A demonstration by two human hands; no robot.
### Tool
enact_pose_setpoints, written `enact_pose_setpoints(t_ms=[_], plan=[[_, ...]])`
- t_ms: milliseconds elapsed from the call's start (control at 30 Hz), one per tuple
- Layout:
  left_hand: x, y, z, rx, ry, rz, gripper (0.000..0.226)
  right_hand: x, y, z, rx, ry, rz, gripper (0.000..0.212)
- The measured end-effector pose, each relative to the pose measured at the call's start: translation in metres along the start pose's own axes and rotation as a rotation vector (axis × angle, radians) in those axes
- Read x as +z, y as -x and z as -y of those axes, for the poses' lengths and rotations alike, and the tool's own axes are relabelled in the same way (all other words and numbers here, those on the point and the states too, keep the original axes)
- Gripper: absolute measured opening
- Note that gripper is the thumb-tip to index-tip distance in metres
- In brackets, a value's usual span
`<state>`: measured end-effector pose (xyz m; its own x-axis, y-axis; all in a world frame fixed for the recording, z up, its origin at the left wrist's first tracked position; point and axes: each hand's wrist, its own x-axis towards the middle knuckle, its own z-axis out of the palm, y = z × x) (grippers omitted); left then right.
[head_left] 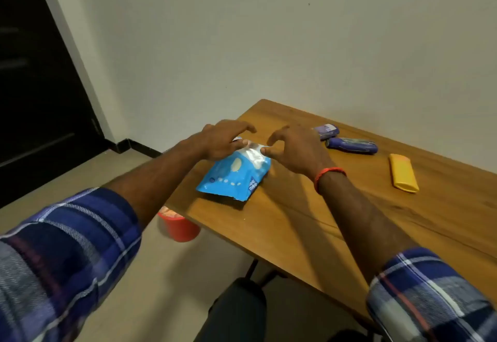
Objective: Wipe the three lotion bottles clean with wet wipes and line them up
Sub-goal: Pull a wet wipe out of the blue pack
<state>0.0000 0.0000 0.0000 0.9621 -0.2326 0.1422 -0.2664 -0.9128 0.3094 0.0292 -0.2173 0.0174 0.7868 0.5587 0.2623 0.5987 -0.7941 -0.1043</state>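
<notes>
The left hand (220,140) and right hand (295,148) are each pinching the wipes pack (234,177) at its silvery far end; lotion bottles (352,145) are lying beyond the right hand.

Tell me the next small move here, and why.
Probably peel the blue wipe pack open and draw out one wipe. The left hand and right hand both pinch its far end, no wipe is out, and the short purple bottle, long purple bottle and yellow bottle lie untouched on the table.
</notes>
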Motion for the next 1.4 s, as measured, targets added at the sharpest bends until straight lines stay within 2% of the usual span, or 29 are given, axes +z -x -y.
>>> enact_pose_setpoints(t_ms=[100,267,567,767,900,1000,1067,1300,1400], plan=[[0.004,0.008,0.010,0.013,0.044,0.064,0.037,0.009,-0.005,0.021,-0.043,-0.121,0.064,0.034],[0.010,0.020,0.024,-0.002,-0.026,0.115,0.036,0.034,-0.005,0.054,0.023,-0.071,0.087,0.029],[0.023,0.023,0.034,-0.059,0.018,0.112,0.038,0.067,-0.010,0.070,0.180,-0.007,-0.024,0.047],[0.025,0.021,0.035,-0.065,0.031,0.113,0.039,0.065,-0.012,0.074,0.154,-0.039,-0.029,0.029],[0.024,0.022,0.035,-0.077,-0.001,0.121,0.040,0.064,-0.012,0.072,0.180,-0.208,-0.022,0.017],[0.022,0.025,0.032,-0.105,-0.079,0.094,0.039,0.067,-0.013,0.067,0.231,-0.457,-0.048,0.016],[0.022,0.026,0.031,-0.123,-0.094,0.072,0.041,0.069,-0.012,0.063,0.217,-0.534,-0.090,0.017],[0.023,0.027,0.026,-0.088,-0.090,0.063,0.042,0.066,-0.006,0.054,0.116,-0.537,-0.055,0.025],[0.024,0.026,0.023,-0.078,-0.074,0.064,0.040,0.060,-0.007,0.051,0.077,-0.551,-0.112,0.024]])
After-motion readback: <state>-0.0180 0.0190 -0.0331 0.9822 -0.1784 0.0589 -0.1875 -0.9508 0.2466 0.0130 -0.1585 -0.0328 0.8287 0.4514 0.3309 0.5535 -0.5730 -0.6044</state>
